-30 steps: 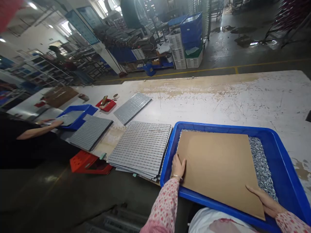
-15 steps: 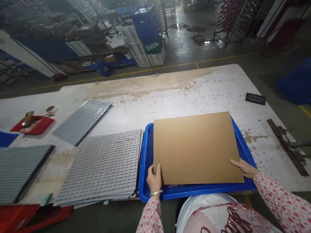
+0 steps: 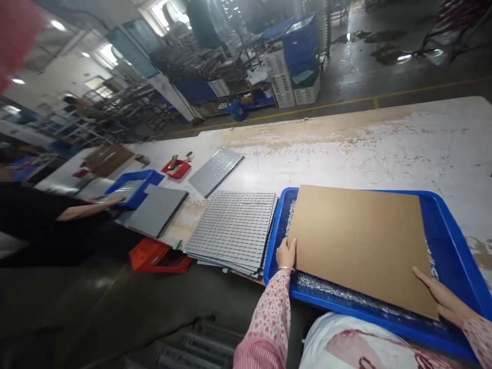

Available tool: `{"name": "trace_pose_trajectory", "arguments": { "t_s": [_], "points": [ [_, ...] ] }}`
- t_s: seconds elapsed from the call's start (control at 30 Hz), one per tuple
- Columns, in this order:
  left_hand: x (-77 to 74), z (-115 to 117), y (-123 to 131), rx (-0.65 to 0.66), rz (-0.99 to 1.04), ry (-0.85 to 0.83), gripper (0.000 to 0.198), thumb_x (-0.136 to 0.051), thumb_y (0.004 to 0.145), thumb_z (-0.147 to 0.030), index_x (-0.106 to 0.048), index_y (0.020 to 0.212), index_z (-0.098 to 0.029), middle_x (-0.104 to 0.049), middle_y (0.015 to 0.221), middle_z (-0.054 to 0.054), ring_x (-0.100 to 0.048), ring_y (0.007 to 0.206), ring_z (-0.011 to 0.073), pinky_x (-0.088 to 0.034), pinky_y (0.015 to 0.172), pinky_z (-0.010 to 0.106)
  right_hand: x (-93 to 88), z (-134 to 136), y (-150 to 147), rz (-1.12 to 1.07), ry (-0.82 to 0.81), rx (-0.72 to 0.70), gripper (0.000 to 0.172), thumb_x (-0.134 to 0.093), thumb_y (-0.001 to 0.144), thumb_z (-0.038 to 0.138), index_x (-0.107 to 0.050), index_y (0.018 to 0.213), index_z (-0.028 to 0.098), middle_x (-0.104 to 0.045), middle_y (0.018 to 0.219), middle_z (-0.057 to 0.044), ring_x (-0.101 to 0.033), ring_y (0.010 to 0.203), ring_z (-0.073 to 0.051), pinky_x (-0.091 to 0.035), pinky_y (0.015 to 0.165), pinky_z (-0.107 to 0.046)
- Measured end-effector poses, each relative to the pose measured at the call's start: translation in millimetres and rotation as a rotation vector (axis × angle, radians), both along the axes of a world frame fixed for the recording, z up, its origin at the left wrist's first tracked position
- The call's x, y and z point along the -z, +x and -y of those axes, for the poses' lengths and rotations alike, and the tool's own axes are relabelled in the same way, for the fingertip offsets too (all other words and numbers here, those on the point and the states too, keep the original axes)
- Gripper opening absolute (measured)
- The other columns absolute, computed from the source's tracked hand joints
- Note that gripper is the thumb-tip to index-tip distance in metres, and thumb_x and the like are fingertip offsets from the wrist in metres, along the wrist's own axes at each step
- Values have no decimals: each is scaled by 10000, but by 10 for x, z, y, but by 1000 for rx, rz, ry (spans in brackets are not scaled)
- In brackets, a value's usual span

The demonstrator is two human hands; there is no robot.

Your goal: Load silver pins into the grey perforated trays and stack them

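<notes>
In the head view, we hold a brown board [image 3: 357, 241] with both hands over a blue tray [image 3: 446, 225]. Our left hand [image 3: 286, 254] grips its left edge near the closer corner, thumb on the top face and fingers wrapped behind. Our right hand [image 3: 446, 297] pinches the right edge near its closer corner, thumb likewise on top (the other fingers are mostly hidden under the board). The board covers most of the tray, and small shiny pieces [image 3: 330, 289] show along its near edge, with a few more at the left and right. We cannot tell whether the board touches them.

The tray sits on a worn white table [image 3: 346, 154]. Just beside it, on our left, lies a stack of ridged sheets [image 3: 234, 230], and behind that a smooth grey panel [image 3: 216, 170] lies at a slant. Farther left we see a smaller stack [image 3: 157, 207], a little red tray [image 3: 180, 171] with things in it, and a blue bin [image 3: 154, 177]. A co-worker's arm [image 3: 86, 210] reaches to that bin; the hand is too blurred for us to read its grip. Below the table edge stands a red crate [image 3: 149, 256].
</notes>
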State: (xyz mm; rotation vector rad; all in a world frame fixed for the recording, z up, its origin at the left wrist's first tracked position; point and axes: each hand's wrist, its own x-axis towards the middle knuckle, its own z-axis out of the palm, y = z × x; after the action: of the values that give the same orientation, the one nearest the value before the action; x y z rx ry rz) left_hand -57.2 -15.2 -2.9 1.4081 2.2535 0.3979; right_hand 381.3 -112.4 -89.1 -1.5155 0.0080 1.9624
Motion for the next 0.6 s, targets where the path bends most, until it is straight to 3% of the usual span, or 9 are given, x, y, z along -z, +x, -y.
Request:
{"name": "trace_pose_trajectory", "arguments": {
  "t_s": [0.1, 0.27, 0.4, 0.6],
  "points": [
    [8, 25, 6, -17, 21, 29, 378, -467, 940, -472, -629, 1165, -216, -711, 1129, 103, -655, 1068, 247, -461, 919, 324, 19, -37, -32, 75, 41, 3, 736, -710, 766, 421, -440, 1438, 289, -663, 1238, -96, -646, 1114, -299, -593, 921, -424],
    [90, 50, -19, -18, 112, 5, 262, -575, 882, -387, -686, 964, -163, -733, 992, 142, -680, 982, 299, -492, 888, 385, -53, -106, -80, 136, 51, -24, 827, -769, 689, 391, -449, 1438, 247, -675, 1213, -110, -638, 1125, -313, -591, 931, -404],
    [72, 80, -19, 34, 266, 107, 309, -540, 901, -386, -654, 1069, -154, -719, 1093, 113, -671, 1020, 233, -512, 897, 327, -247, -135, 6, 170, 195, 13, 857, -834, 607, 305, -493, 1390, 243, -689, 1192, -108, -653, 1102, -337, -595, 915, -421],
    [-67, 104, 91, 40, 408, 340, 525, -474, 904, -534, -571, 1221, -127, -668, 1213, 124, -640, 1089, 220, -509, 943, 317, -373, -194, 187, 386, 397, 96, 685, -826, 615, 262, -599, 1257, 189, -656, 1257, -118, -617, 1171, -332, -556, 963, -390]
  ]
}}
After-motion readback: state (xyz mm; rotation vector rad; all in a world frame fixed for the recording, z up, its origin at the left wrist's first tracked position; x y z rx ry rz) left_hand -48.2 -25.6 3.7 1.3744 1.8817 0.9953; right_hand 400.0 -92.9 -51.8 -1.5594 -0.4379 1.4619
